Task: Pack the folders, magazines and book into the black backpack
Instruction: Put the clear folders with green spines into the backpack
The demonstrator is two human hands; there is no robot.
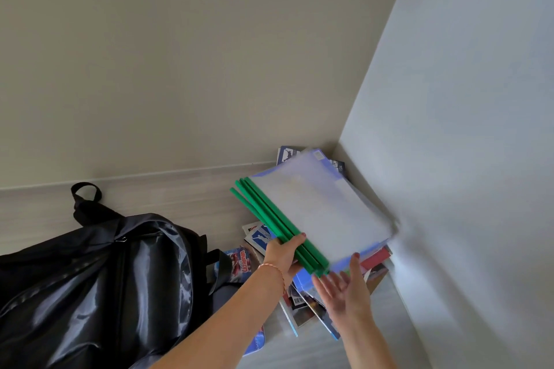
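Backpack (90, 278) lies left on the bench (180, 192), well apart from the corner walls. Magazines (305, 305) are spread under and beside the raised folders (317, 213). Left hand (283, 255): grip closed on the folders' green spines (269, 219), thumb on top, bracelet (274, 268) at wrist. Right hand (347, 287): fingers spread, grip open, thumb touching the folders' near edge.

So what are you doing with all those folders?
A person is packing things into a black backpack. The left hand grips a bundle of clear folders with green spines, lifted above a pile of magazines in the corner of the table. The right hand is open beside the bundle's near edge. The backpack lies to the left, and the folders are not in it yet.
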